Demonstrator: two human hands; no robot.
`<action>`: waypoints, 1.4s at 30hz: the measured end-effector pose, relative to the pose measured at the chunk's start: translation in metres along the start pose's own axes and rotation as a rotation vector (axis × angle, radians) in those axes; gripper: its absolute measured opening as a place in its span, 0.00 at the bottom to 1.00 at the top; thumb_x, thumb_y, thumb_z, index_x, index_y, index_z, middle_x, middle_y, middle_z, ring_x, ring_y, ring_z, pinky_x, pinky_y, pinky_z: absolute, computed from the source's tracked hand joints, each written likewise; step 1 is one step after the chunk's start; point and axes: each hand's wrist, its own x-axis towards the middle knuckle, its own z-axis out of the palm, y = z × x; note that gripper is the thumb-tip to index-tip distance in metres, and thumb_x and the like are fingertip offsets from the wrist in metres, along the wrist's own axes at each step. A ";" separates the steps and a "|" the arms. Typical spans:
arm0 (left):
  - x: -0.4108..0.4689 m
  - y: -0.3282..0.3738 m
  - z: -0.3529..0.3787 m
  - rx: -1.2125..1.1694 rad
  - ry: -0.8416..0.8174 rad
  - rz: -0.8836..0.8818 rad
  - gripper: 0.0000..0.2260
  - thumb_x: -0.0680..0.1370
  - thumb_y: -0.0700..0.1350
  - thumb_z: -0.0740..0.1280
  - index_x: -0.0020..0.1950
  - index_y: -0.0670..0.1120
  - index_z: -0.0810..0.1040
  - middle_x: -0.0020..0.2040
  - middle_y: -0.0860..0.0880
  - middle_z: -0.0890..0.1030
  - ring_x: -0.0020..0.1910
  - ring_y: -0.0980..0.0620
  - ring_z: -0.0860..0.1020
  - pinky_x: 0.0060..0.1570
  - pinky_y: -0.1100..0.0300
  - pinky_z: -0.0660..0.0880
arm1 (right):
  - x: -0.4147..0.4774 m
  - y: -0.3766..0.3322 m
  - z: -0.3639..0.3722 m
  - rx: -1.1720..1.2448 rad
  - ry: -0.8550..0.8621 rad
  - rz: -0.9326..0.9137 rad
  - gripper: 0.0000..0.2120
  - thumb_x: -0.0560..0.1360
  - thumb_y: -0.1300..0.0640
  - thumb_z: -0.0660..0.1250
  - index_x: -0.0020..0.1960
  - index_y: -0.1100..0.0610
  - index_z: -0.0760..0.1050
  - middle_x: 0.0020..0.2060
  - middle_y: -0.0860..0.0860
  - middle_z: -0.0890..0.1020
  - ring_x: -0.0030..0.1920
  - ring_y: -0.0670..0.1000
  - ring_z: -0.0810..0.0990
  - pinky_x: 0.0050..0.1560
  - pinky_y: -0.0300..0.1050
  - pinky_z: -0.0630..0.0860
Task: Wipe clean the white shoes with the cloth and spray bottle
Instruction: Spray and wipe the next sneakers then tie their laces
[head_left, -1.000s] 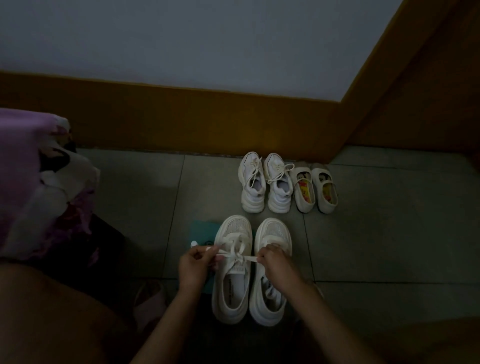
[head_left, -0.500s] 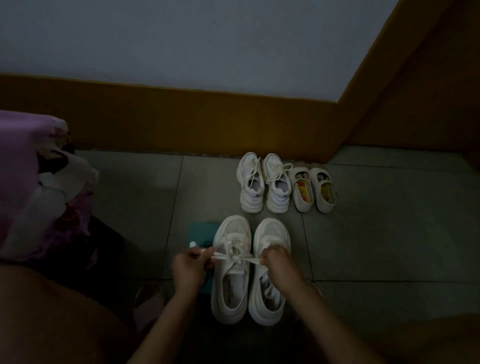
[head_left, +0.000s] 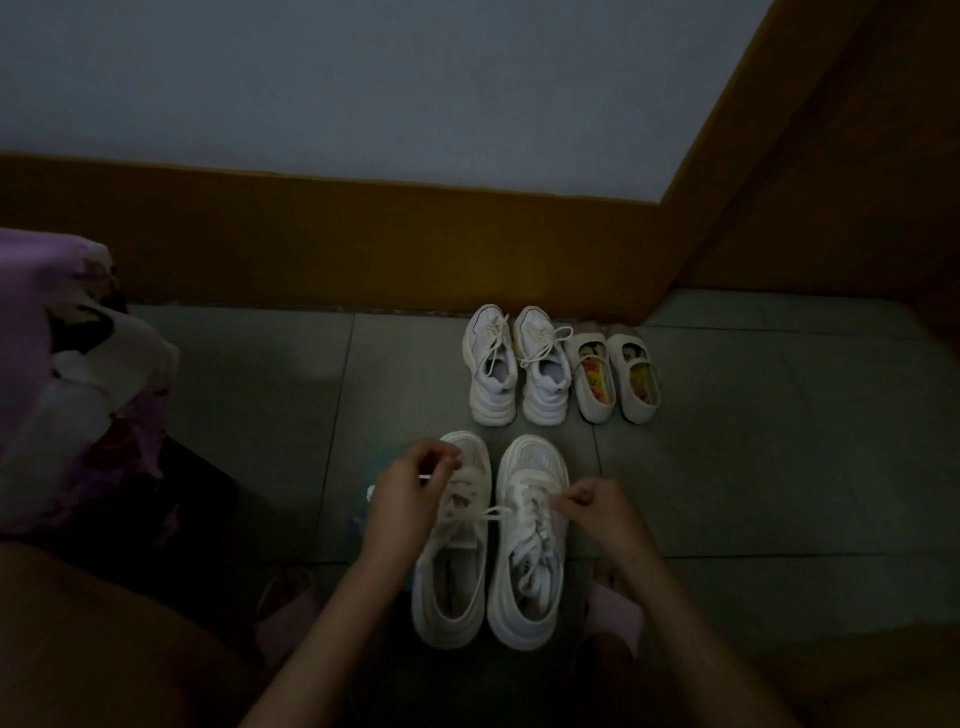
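Two white sneakers stand side by side on the tiled floor in front of me: the left sneaker (head_left: 451, 582) and the right sneaker (head_left: 530, 571). My left hand (head_left: 405, 499) pinches one end of the left sneaker's lace above its toe. My right hand (head_left: 597, 512) pinches the other end over the right sneaker. The lace (head_left: 491, 514) stretches between them. A teal cloth (head_left: 358, 525) peeks out on the floor behind my left hand, with a small white object at its edge. I cannot make out a spray bottle.
Another pair of white sneakers (head_left: 514, 364) and a pair of small slip-on shoes (head_left: 618, 371) stand near the brown skirting board (head_left: 311, 239). A heap of purple and white fabric (head_left: 67, 374) lies at the left. A brown door frame (head_left: 727, 156) rises at the right.
My left hand has moved up toward the sneaker's toe, and my right hand has shifted right. The lace between them now runs slanted and longer.
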 end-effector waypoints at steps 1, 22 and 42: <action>-0.002 0.003 0.005 0.025 -0.053 0.018 0.06 0.76 0.39 0.66 0.43 0.48 0.79 0.41 0.50 0.83 0.41 0.55 0.80 0.40 0.69 0.73 | -0.002 0.004 0.002 -0.025 -0.019 0.025 0.09 0.67 0.54 0.75 0.31 0.54 0.77 0.31 0.52 0.81 0.37 0.53 0.80 0.44 0.52 0.76; -0.030 -0.025 0.058 0.177 -0.387 0.148 0.14 0.75 0.36 0.63 0.58 0.48 0.77 0.57 0.51 0.78 0.53 0.57 0.75 0.52 0.69 0.70 | -0.049 -0.017 0.022 0.175 -0.034 0.241 0.08 0.74 0.59 0.66 0.37 0.57 0.79 0.31 0.53 0.79 0.34 0.49 0.78 0.36 0.40 0.72; -0.002 -0.026 0.091 -0.118 -0.252 -0.163 0.13 0.78 0.40 0.63 0.34 0.47 0.74 0.32 0.51 0.78 0.34 0.55 0.76 0.38 0.66 0.71 | -0.033 -0.026 0.000 -0.301 0.215 -0.205 0.05 0.73 0.59 0.65 0.42 0.52 0.79 0.44 0.49 0.76 0.50 0.49 0.73 0.49 0.43 0.70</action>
